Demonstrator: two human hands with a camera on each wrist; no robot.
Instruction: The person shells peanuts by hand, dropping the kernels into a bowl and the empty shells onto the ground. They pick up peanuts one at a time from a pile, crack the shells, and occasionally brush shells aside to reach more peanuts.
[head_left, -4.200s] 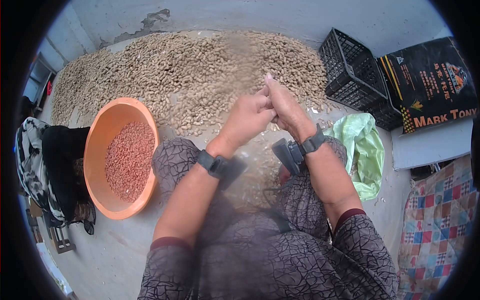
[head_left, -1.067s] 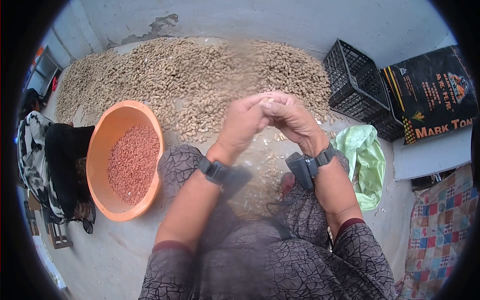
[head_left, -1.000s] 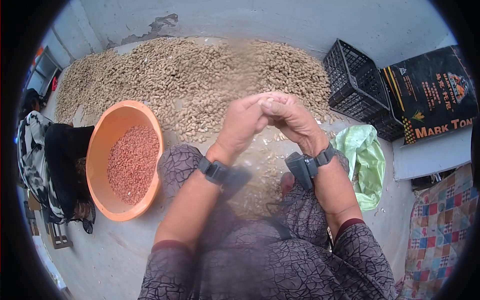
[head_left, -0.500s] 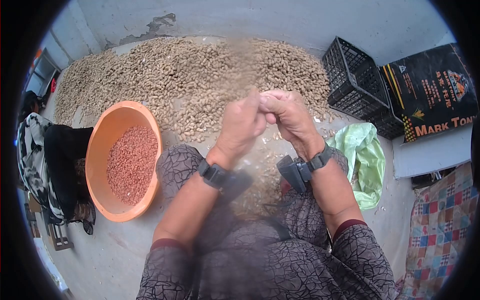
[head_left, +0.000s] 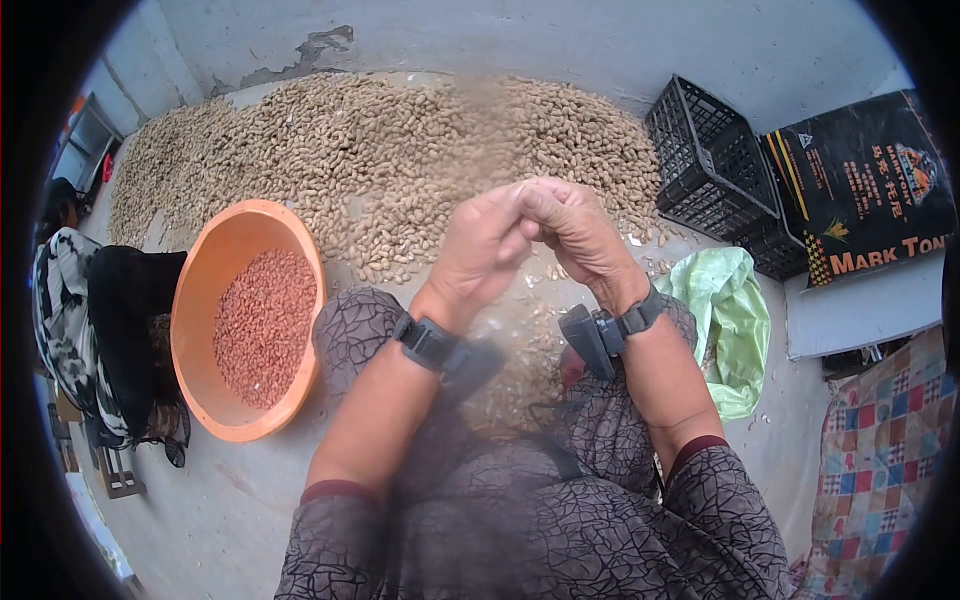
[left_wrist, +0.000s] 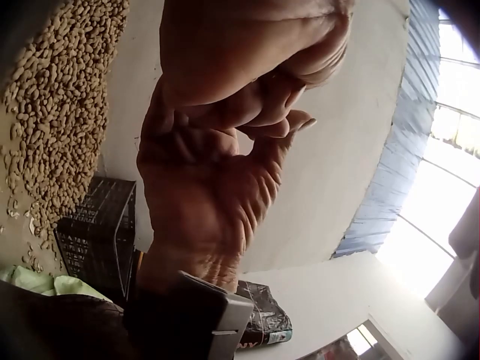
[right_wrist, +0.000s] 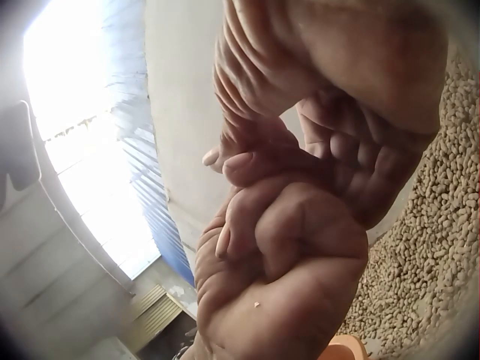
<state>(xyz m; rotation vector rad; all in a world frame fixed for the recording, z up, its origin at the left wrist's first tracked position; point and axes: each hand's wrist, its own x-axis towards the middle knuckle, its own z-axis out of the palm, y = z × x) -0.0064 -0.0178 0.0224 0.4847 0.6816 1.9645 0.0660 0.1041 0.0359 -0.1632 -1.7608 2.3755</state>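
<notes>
My left hand (head_left: pixel 475 245) and right hand (head_left: pixel 585 240) meet at the fingertips in front of my knees, before a heap of unshelled peanuts (head_left: pixel 300 150). In the left wrist view, the right hand (left_wrist: pixel 199 217) bends its fingers against those of the left. Seen from the right wrist, the left hand (right_wrist: pixel 292 300) has curled fingers, with a tiny pale crumb (right_wrist: pixel 257 304) on its palm. The right thumb and fingers pinch close against them. The peanut between the fingertips is hidden by the fingers now. At left leans an orange basin (head_left: pixel 190 340) of reddish shelled kernels (head_left: pixel 262 330).
A black plastic crate (head_left: pixel 700 160) stands by the wall, with a black printed bag (head_left: pixel 860 190) right of it. A pale green sack (head_left: pixel 715 330) lies beside my right knee. Shell bits (head_left: pixel 520 370) litter the floor between my legs. Someone in black-and-white clothing (head_left: pixel 75 310) sits at left.
About a second ago a pale peanut showed at the joined fingertips; fingers cover it now. The left hand turned slightly and back. Earlier still, a right finger pointed forward. The basin has stayed put.
</notes>
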